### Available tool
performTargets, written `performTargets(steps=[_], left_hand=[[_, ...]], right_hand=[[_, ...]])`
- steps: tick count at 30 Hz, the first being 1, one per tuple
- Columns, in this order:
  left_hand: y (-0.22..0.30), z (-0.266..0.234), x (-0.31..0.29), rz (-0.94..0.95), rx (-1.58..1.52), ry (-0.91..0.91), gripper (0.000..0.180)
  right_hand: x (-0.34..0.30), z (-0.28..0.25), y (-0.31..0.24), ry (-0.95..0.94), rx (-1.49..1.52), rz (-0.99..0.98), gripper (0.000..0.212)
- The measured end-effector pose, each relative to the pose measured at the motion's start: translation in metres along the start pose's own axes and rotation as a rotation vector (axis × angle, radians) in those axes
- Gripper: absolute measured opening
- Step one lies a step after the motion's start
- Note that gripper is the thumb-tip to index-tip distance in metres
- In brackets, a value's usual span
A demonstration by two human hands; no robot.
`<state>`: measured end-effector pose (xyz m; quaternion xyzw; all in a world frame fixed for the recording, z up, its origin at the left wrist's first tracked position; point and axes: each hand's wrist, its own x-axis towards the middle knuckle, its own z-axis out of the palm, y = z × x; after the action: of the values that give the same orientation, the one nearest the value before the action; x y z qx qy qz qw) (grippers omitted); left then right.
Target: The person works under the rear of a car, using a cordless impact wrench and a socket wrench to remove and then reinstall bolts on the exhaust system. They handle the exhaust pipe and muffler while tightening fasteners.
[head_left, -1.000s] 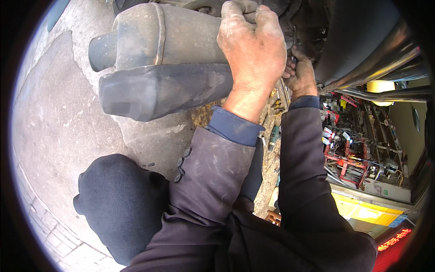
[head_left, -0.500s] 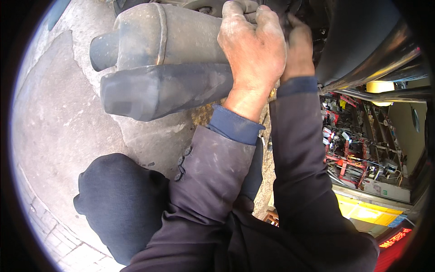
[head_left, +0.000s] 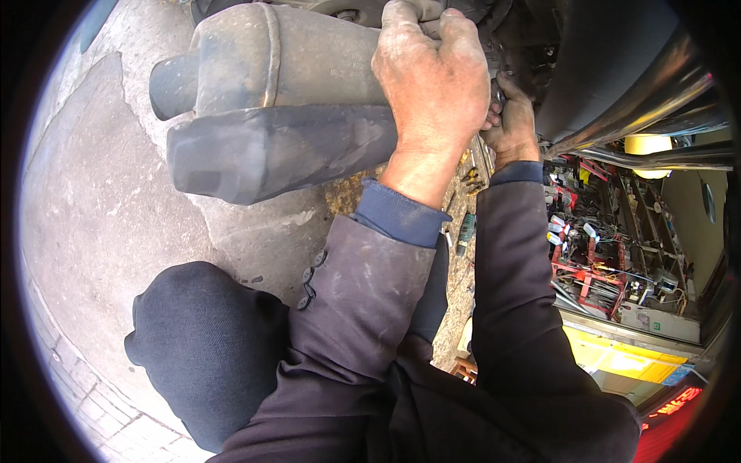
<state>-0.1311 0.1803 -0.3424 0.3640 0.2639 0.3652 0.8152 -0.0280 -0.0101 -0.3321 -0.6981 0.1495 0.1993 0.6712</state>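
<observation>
My left hand [head_left: 432,92] is closed at the top of the view, fingers curled over a greyish part beside the muffler. What it grips is mostly hidden behind the fingers. A dusty grey muffler [head_left: 324,62] lies to its left, with a dark, scuffed cover [head_left: 278,150] along its near side. My right hand [head_left: 513,123] is lower and to the right, close to the dark mechanical parts [head_left: 525,54] of a vehicle. Its fingers are bent around a thin, shiny metal piece [head_left: 499,91], only partly visible.
Cracked concrete [head_left: 116,177] spreads on the left. My dark-clothed knee [head_left: 208,347] is at lower left. A green-handled tool [head_left: 465,234] and a yellow-and-black tool [head_left: 472,180] lie between my forearms. A large dark curved panel [head_left: 610,62] stands right; beyond it are cluttered red racks [head_left: 594,270].
My right hand has come down slightly toward me and turned, showing its curled fingers and the metal piece. My left hand stays nearly in place. The muffler and cover have shifted slightly left.
</observation>
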Motion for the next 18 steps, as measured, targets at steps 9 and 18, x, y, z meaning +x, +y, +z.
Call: performTargets(steps=[9, 18], left_hand=[[0.005, 0.000, 0.001, -0.107, -0.035, -0.005, 0.023], [0.000, -0.002, 0.006, 0.012, 0.015, 0.002, 0.026]], right_hand=[[0.024, 0.048, -0.004, 0.205, 0.002, -0.070, 0.022], [0.036, 0.081, -0.012, 0.039, 0.233, -0.181, 0.015]])
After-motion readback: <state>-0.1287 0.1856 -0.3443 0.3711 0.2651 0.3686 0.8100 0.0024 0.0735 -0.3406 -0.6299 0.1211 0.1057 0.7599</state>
